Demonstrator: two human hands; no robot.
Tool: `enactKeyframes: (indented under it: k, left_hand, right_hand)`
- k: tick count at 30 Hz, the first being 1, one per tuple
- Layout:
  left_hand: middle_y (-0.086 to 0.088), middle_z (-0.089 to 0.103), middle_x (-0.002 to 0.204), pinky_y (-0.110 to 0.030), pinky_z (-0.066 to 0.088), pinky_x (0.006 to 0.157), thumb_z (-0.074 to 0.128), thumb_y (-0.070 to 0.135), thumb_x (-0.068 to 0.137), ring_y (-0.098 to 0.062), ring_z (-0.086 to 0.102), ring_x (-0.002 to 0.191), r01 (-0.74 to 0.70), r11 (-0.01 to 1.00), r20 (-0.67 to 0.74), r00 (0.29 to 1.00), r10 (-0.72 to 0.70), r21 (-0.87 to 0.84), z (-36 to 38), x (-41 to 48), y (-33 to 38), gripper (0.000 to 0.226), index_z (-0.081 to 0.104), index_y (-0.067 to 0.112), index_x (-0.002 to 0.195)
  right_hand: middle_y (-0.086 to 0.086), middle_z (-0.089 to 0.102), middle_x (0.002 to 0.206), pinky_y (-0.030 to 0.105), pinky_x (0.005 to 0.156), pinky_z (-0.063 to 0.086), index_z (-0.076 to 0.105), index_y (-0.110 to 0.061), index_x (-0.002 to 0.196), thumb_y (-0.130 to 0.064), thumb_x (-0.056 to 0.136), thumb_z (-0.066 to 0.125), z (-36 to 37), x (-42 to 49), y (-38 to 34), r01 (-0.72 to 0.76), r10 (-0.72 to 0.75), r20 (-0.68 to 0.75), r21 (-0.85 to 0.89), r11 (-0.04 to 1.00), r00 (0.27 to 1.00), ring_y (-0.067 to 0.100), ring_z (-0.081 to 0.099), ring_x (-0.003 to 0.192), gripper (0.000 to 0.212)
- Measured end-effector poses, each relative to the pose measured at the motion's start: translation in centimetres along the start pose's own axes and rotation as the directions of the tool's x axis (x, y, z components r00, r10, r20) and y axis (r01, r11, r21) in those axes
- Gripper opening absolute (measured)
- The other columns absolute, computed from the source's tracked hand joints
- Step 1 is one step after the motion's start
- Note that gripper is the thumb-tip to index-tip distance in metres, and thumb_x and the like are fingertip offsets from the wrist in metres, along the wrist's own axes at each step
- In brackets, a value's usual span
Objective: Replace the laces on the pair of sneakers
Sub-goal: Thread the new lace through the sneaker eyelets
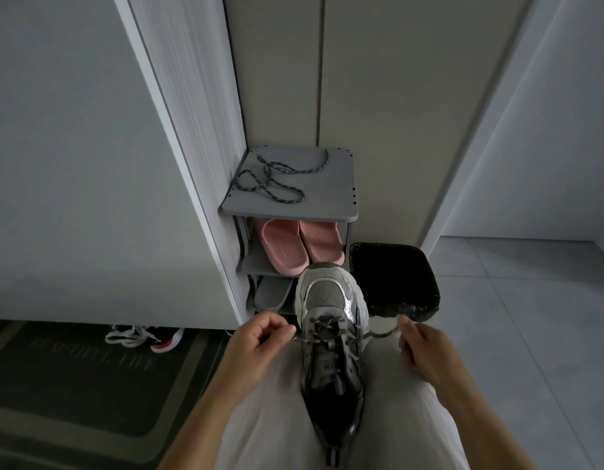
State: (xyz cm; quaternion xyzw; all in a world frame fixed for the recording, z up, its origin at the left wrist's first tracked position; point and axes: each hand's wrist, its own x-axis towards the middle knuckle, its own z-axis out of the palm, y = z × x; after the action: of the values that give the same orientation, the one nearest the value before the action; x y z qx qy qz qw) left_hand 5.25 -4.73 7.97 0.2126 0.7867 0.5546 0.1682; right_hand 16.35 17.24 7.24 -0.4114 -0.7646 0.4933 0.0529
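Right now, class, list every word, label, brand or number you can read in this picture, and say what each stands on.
"LIFE": the last word of a line printed on the dark doormat. The word before it is too dim to read.
Tongue label on the sneaker: too small and blurred to read.
No other text shows.

A grey and silver mesh sneaker is seen lengthwise just in front of the shoe rack, toe towards it, upper facing up. A speckled grey lace is threaded through its front eyelets, both ends drawn out sideways. A second lace, matching, is seen loosely tangled on the rack's top.
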Motion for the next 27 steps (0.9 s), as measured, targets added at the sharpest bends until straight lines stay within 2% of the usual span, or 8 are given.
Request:
enactKeyframes:
  k: [2, 7, 12, 17, 19, 22, 24, 27]
  left_hand:
    - [0.008, 0.054, 0.057, -0.015, 0.039, 0.054, 0.064, 0.022, 0.084, -0.001, 0.046, 0.052, -0.005, 0.999, -0.001, 1.0, 0.005, -0.041, -0.7, 0.1, 1.4, 0.006, 0.059, 0.019, 0.082]
    - [0.009, 0.061, 0.073, -0.014, 0.044, 0.063, 0.064, 0.014, 0.084, 0.001, 0.053, 0.062, -0.192, 0.979, 0.18, 0.963, 0.201, -0.065, -0.1, 0.9, 6.2, 0.018, 0.055, 0.025, 0.095]
    - [0.003, 0.064, 0.073, -0.015, 0.046, 0.058, 0.064, 0.01, 0.082, 0.0, 0.054, 0.059, -0.133, 0.991, 0.14, 0.981, 0.132, -0.006, -2.2, 1.7, 6.1, 0.017, 0.064, 0.025, 0.089]
    - [0.003, 0.07, 0.073, -0.014, 0.045, 0.051, 0.061, 0.008, 0.084, -0.004, 0.053, 0.053, 0.039, 0.999, 0.022, 0.999, -0.039, 0.006, -3.5, 1.4, 3.4, 0.02, 0.068, 0.026, 0.084]
    - [0.003, 0.069, 0.069, -0.013, 0.042, 0.048, 0.059, 0.01, 0.086, -0.001, 0.05, 0.048, 0.03, 0.998, 0.03, 0.999, -0.031, 0.052, -2.8, 1.3, 3.6, 0.019, 0.066, 0.028, 0.087]
    - [0.001, 0.061, 0.057, -0.012, 0.038, 0.048, 0.064, 0.016, 0.083, 0.001, 0.046, 0.042, -0.049, 0.996, 0.128, 0.991, 0.039, 0.075, -0.7, 1.4, 5.2, 0.01, 0.061, 0.021, 0.091]
    - [0.004, 0.057, 0.054, -0.015, 0.039, 0.049, 0.068, 0.018, 0.08, -0.005, 0.047, 0.044, -0.07, 0.997, 0.165, 0.984, 0.063, 0.037, 0.7, 1.7, 6.2, 0.016, 0.056, 0.014, 0.09]
    - [0.007, 0.055, 0.05, -0.015, 0.039, 0.048, 0.066, 0.011, 0.081, -0.005, 0.047, 0.046, -0.026, 0.997, 0.18, 0.983, 0.039, -0.073, 1.4, 2.0, 6.8, 0.016, 0.051, 0.009, 0.087]
  right_hand:
    - [0.0, 0.053, 0.057, 0.027, 0.055, 0.037, 0.051, -0.014, 0.062, -0.029, 0.091, 0.055, 0.6, -0.8, -1.3, 0.194, -0.206, -0.057, -0.161, 0.968, 0.977, 0.011, 0.046, 0.053, 0.033]
    - [-0.011, 0.064, 0.087, 0.012, 0.072, 0.046, 0.061, -0.034, 0.094, -0.009, 0.08, 0.07, 3.8, -3.7, -5.6, 0.635, -0.649, 0.264, 0.148, 0.758, 0.713, -0.001, 0.058, 0.082, 0.03]
    - [-0.003, 0.065, 0.057, 0.013, 0.058, 0.048, 0.062, -0.009, 0.078, 0.01, 0.083, 0.055, 2.4, -1.4, -5.6, 0.354, -0.432, -0.009, 0.589, 0.726, 0.902, 0.002, 0.058, 0.055, 0.021]
    - [-0.003, 0.068, 0.064, 0.012, 0.061, 0.046, 0.063, -0.014, 0.083, 0.005, 0.084, 0.057, 1.0, 0.1, -2.8, 0.283, -0.316, -0.008, 0.467, 0.838, 0.949, 0.004, 0.061, 0.063, 0.02]
    - [-0.005, 0.067, 0.087, 0.021, 0.077, 0.047, 0.06, -0.02, 0.093, 0.001, 0.081, 0.064, 1.4, 0.1, -2.2, 0.363, -0.367, -0.038, 0.271, 0.892, 0.929, 0.005, 0.06, 0.08, 0.025]
    - [-0.005, 0.05, 0.12, 0.018, 0.099, 0.034, 0.05, -0.019, 0.121, -0.025, 0.076, 0.067, 2.4, -1.2, -3.2, 0.749, -0.761, -0.06, -0.143, 0.647, 0.646, 0.005, 0.045, 0.112, 0.049]
    - [-0.005, 0.054, 0.119, 0.02, 0.098, 0.037, 0.049, -0.022, 0.121, -0.03, 0.077, 0.061, 3.6, -2.3, -4.3, 0.855, -0.864, 0.049, -0.181, 0.486, 0.502, 0.007, 0.048, 0.113, 0.047]
    - [-0.011, 0.062, 0.096, 0.015, 0.077, 0.047, 0.059, -0.027, 0.104, -0.02, 0.08, 0.063, 4.2, -3.0, -5.1, 0.816, -0.814, 0.068, 0.008, 0.578, 0.577, 0.003, 0.058, 0.09, 0.026]
